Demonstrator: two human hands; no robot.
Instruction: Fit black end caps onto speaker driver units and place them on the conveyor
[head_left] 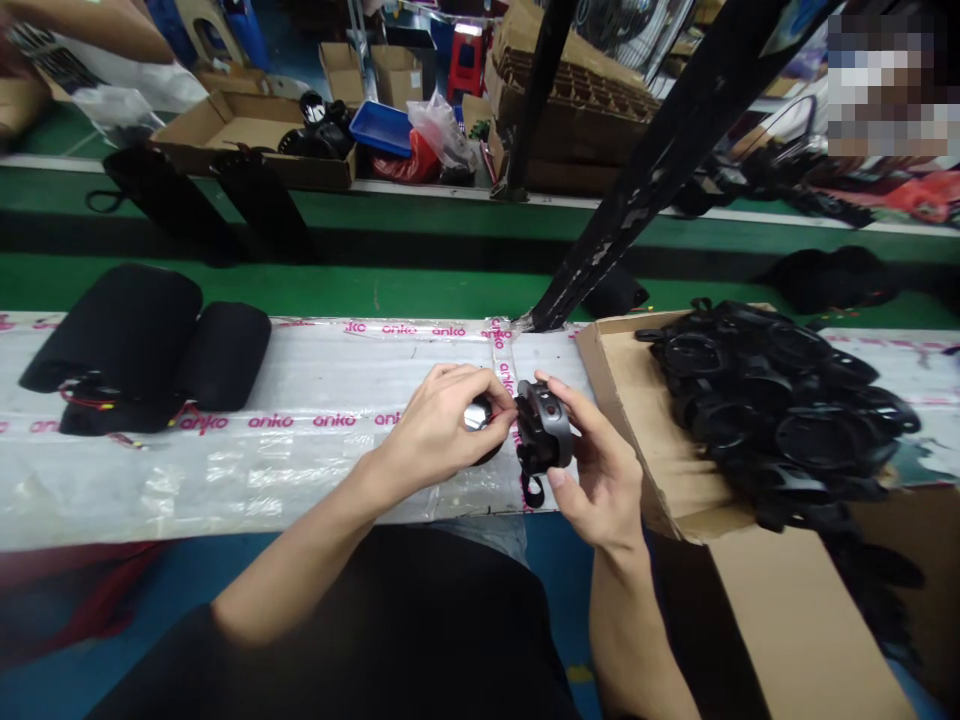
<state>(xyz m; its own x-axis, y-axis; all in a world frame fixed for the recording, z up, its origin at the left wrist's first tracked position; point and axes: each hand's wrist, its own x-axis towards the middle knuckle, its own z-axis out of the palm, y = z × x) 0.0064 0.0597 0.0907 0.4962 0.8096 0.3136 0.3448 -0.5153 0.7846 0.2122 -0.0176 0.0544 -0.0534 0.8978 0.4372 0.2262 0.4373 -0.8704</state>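
Note:
My right hand grips a black plastic end cap from its right side, thumb below and fingers above. A small strap loop hangs from the cap's lower edge. Close by on the left, my left hand is closed around a round black part with a shiny silver face, mostly covered by the fingers. Its thumb and forefinger pinch together near the cap's open side; whatever lies between those tips is too small to make out. Both hands are above the plastic-covered work surface.
Black fabric-covered cylinders with thin wires lie at left. A cardboard box heaped with black plastic caps stands at right. A black slanted post rises behind my hands. Beyond the green belt are boxes and a blue tray.

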